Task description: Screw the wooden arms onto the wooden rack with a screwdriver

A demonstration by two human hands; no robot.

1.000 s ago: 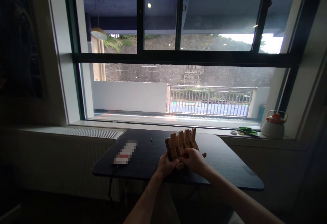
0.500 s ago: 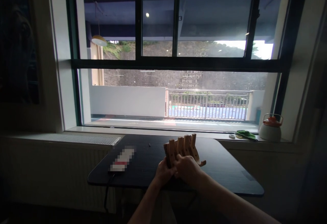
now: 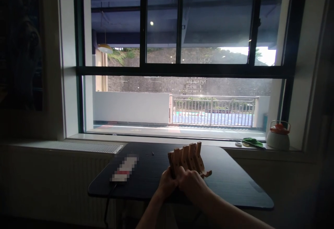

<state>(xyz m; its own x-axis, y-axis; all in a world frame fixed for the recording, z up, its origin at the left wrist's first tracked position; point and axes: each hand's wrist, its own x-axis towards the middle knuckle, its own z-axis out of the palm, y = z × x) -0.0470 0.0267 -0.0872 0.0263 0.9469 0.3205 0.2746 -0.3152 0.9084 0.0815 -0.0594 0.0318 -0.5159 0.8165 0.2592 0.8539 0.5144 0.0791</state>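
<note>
A light wooden rack (image 3: 188, 157) with several upright slats stands on the dark table (image 3: 229, 182), near its front middle. My left hand (image 3: 167, 183) is closed on the rack's left end. My right hand (image 3: 190, 184) is closed over the rack's lower front, its fingers wrapped round a slat or the base. A curved wooden piece sticks out at the rack's right side. My two hands touch each other in front of the rack.
A blurred flat object (image 3: 124, 167) with a cable lies on the table's left part. On the windowsill at the right stand a white pot with an orange lid (image 3: 278, 135) and a green item (image 3: 251, 142). A radiator grille (image 3: 86, 147) runs along the sill at the left.
The view has tilted up a little, so the table sits lower in the picture. My hands keep their hold on the rack, which has barely shifted.
</note>
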